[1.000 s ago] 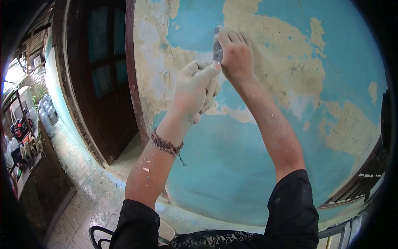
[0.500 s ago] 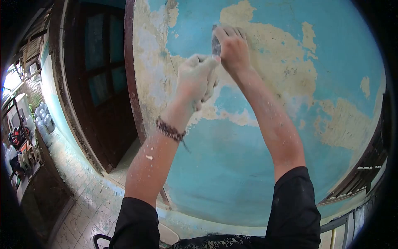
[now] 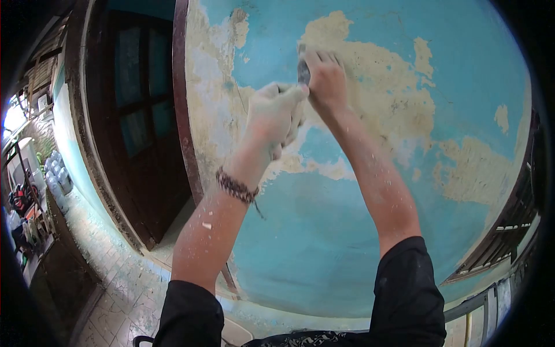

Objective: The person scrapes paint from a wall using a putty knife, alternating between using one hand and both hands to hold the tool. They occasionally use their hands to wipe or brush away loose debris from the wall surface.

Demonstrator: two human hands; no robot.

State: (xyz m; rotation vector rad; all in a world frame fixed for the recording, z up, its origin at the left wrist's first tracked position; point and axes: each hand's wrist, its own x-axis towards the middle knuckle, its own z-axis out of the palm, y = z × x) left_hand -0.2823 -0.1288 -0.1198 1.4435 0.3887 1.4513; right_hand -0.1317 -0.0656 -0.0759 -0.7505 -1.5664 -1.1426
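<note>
A flat grey metal scraper [image 3: 303, 73] stands nearly upright against the wall [image 3: 300, 202], at the left edge of a bare cream patch [image 3: 381, 75] in the blue paint. My left hand [image 3: 274, 113], dusted white, is closed on the scraper's lower end. My right hand [image 3: 326, 75] has its fingers laid over the scraper's upper part, gripping it from the right; they hide much of it. A braided bracelet [image 3: 236, 186] circles my left wrist. Paint flakes and dust cling to both forearms.
At the left, a dark wooden door [image 3: 144, 133] stands beside a brown frame [image 3: 185, 98]. Debris lies on the tiled floor [image 3: 124, 289]. Plastic bottles [image 3: 56, 173] and a cluttered bench [image 3: 34, 231] are farther left. A metal rail [image 3: 480, 306] is at the lower right.
Both hands and the scraper sit slightly lower in the view, and the upper wall has shifted down similarly. The grip looks the same.
</note>
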